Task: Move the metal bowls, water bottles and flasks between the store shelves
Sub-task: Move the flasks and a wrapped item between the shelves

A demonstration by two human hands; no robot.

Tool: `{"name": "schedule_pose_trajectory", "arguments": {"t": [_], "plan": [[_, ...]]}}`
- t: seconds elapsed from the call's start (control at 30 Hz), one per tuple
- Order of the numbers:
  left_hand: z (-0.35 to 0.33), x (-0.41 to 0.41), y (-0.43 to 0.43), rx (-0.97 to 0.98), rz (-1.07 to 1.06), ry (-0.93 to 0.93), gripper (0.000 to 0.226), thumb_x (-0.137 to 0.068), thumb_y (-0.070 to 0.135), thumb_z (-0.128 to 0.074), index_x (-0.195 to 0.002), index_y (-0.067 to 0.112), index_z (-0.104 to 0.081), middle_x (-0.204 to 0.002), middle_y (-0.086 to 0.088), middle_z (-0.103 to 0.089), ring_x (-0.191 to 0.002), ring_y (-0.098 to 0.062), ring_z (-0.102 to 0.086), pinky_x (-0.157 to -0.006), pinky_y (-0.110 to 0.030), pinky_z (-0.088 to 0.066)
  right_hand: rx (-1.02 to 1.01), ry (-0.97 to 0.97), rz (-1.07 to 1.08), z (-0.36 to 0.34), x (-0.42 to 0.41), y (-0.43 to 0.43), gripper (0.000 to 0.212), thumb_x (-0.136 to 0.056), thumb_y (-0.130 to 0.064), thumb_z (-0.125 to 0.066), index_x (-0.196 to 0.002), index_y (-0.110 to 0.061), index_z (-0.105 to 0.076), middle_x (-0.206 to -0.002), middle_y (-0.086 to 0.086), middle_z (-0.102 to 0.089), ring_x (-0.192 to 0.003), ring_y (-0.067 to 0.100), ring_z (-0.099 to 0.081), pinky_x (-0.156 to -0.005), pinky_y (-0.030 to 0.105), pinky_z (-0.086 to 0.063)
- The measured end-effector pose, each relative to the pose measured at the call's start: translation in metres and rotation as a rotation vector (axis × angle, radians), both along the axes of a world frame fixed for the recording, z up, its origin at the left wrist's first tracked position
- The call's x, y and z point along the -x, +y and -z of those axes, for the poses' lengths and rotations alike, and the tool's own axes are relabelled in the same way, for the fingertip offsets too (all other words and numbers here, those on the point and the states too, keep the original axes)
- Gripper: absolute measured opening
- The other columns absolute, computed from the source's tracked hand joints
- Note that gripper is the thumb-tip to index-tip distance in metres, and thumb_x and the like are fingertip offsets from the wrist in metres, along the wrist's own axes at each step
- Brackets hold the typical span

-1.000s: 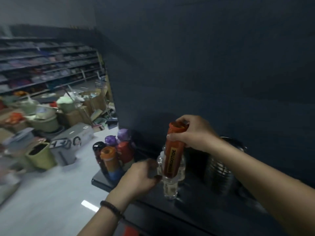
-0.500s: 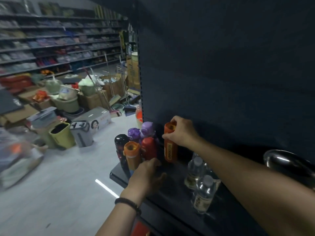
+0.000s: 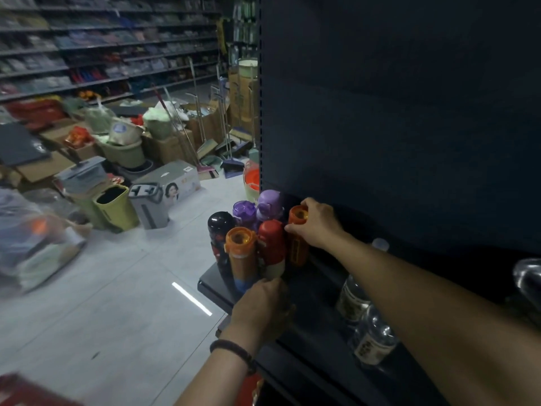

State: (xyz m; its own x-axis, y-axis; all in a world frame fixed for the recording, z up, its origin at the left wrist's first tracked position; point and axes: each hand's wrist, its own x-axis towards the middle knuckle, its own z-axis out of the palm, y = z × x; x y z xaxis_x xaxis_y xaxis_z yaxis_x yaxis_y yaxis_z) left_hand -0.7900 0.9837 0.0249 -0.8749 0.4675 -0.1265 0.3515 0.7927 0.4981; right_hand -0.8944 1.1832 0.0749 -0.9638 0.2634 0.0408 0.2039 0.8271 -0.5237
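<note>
On the left end of the dark shelf (image 3: 310,341) stands a tight cluster of flasks. My right hand (image 3: 317,224) grips the top of an orange bottle (image 3: 297,238) standing upright at the cluster's right side, against the dark back panel. My left hand (image 3: 263,306) rests at the base of the red flask (image 3: 272,247) and the orange-capped flask (image 3: 241,253); whether it grips one is unclear. A black flask (image 3: 219,230) and two purple-lidded ones (image 3: 257,208) stand behind. Clear water bottles (image 3: 371,338) sit further right, under my right forearm. A metal bowl (image 3: 527,279) shows at the right edge.
The tall dark shelf back panel (image 3: 395,127) rises right behind the flasks. To the left lies a grey tiled aisle floor (image 3: 102,288) with bins, boxes and mops piled beyond it, and long stocked shelves along the far wall.
My right hand carried the orange bottle leftwards from above the water bottles and set it upright beside the flask cluster. My left hand stayed at the cluster's base. My view swung left.
</note>
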Motion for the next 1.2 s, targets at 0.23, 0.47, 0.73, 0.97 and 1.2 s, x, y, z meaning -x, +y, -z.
{"name": "schedule_pose_trajectory", "arguments": {"t": [0.23,0.47,0.73,0.97,1.2], "plan": [[-0.001,-0.007,0.008,0.004,0.03,-0.013,0.027,-0.104,0.042,-0.064,-0.122,0.022,-0.064,-0.126,-0.001,-0.061,-0.106,-0.023,-0.067,-0.089,-0.043,-0.062,0.03,0.002,0.016,-0.004,0.006,0.002,0.077,-0.074,-0.046,-0.094,-0.135,-0.015,-0.06,-0.129,0.011,-0.067,-0.114,0.027,-0.067,-0.091,0.032,-0.053],[0.003,-0.015,0.004,0.024,0.016,-0.023,0.023,-0.105,0.044,-0.061,-0.119,0.026,-0.065,-0.124,0.002,-0.06,-0.098,-0.017,-0.062,-0.076,-0.032,-0.053,0.022,0.023,0.024,-0.002,0.007,-0.009,0.074,-0.077,-0.043,-0.093,-0.134,-0.014,-0.056,-0.13,0.013,-0.063,-0.114,0.028,-0.065,-0.088,0.035,-0.053],[-0.01,-0.026,0.006,0.055,0.022,-0.077,0.025,-0.104,0.044,-0.062,-0.123,0.027,-0.063,-0.129,0.002,-0.058,-0.109,-0.022,-0.065,-0.092,-0.044,-0.061,0.028,-0.071,-0.01,-0.015,-0.009,-0.002,0.089,-0.079,-0.046,-0.091,-0.148,-0.016,-0.043,-0.141,0.013,-0.058,-0.123,0.029,-0.062,-0.098,0.04,-0.055],[-0.046,-0.053,0.02,0.117,0.11,-0.034,0.025,-0.103,0.043,-0.061,-0.122,0.028,-0.065,-0.132,0.0,-0.063,-0.117,-0.028,-0.067,-0.095,-0.046,-0.06,-0.049,-0.09,-0.098,-0.068,-0.073,0.01,0.056,-0.089,-0.051,-0.08,-0.131,-0.021,-0.059,-0.124,0.005,-0.065,-0.108,0.022,-0.065,-0.09,0.036,-0.055],[-0.093,-0.105,0.061,0.048,0.206,0.037,0.036,-0.09,0.059,-0.056,-0.115,0.035,-0.062,-0.124,0.004,-0.069,-0.115,-0.027,-0.069,-0.089,-0.042,-0.06,-0.058,-0.05,-0.109,-0.119,-0.206,0.053,0.035,-0.094,-0.05,-0.072,-0.123,-0.032,-0.064,-0.1,-0.012,-0.07,-0.089,0.005,-0.067,-0.079,0.027,-0.056]]}}
